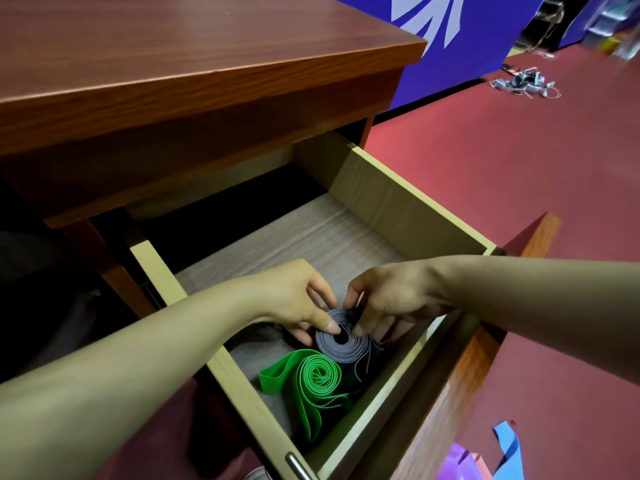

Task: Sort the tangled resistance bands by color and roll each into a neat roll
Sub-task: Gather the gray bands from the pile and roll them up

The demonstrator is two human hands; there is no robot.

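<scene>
Grey band roll (pixel 341 344) lies coil-up in the near end of the open drawer (pixel 398 202), touching the green band roll (pixel 317 375) beside it. In the head view, I judge I hold it from both sides so the coil cannot spring loose. My left hand (pixel 294 299) curls round its left rim, thumb by the core. My right hand (pixel 384 299) pinches the opposite rim, fingers bent downward. Both forearms reach in over the drawer's edges. A blue band (pixel 507 445) and a purple band (pixel 460 462) lie on the floor, not yet rolled.
</scene>
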